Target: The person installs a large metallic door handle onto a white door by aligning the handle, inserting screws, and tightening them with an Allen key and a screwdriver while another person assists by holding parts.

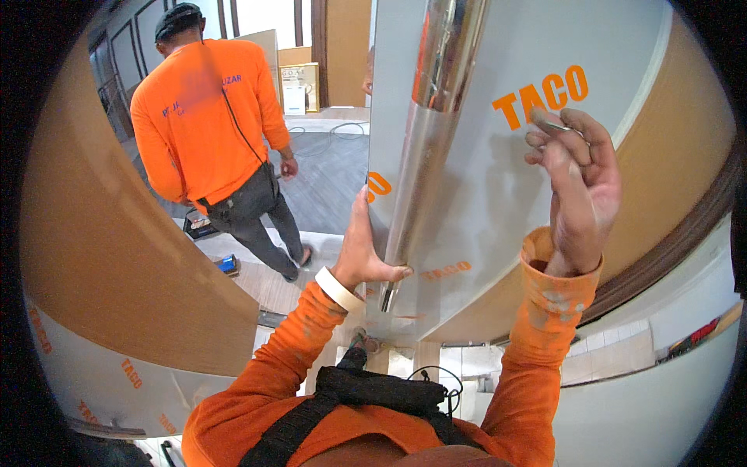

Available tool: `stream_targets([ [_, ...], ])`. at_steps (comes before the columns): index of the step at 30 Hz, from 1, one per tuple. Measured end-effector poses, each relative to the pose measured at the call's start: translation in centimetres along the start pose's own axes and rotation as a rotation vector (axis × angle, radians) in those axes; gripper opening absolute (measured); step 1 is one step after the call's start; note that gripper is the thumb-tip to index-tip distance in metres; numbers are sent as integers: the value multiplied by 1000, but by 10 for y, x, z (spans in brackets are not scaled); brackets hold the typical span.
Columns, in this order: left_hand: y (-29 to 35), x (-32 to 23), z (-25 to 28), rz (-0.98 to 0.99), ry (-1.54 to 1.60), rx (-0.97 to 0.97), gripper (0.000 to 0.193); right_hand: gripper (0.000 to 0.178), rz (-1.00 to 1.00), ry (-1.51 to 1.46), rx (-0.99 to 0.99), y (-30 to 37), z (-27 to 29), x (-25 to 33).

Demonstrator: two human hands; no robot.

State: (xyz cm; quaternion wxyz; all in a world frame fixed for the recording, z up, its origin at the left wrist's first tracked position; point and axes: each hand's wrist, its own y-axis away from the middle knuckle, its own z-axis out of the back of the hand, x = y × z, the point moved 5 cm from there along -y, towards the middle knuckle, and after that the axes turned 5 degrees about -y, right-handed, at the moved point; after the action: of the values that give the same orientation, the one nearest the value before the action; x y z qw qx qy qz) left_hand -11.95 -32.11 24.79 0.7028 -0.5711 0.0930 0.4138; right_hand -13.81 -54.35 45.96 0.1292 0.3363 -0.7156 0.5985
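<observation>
In front of me stands a grey film-covered door panel (482, 206) with orange lettering. A long tubular metal pull handle (426, 148) runs down its face, mirror-bright above and duller along the middle. My left hand (362, 253) grips the panel's left edge, its thumb reaching across by the lower end of the handle; some fingers are hidden behind the edge. My right hand (580, 175) is raised to the right of the handle, fingers curled around a small thin shiny metal piece (559, 127). Its exact kind cannot be made out.
A person in an orange shirt (210, 117) stands beyond the opening at left, back turned. Brown curved panels (124, 210) flank both sides. A cable (342, 131) lies on the far floor; a blue item (227, 265) rests near that person's feet.
</observation>
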Motion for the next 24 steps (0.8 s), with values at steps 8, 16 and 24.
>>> stream_targets([
  [8, -5, 0, 2, -4, -60, 12, 141, 17, 174, 225, -45, -39, -27, -22],
  [16, 5, 11, -3, -40, 17, 34, 140, 16, 457, 687, -270, -33, -62, -33],
  [24, 5, 10, -8, 21, 74, 76, 138, 12, 500, 747, -299, -34, -62, -33],
])
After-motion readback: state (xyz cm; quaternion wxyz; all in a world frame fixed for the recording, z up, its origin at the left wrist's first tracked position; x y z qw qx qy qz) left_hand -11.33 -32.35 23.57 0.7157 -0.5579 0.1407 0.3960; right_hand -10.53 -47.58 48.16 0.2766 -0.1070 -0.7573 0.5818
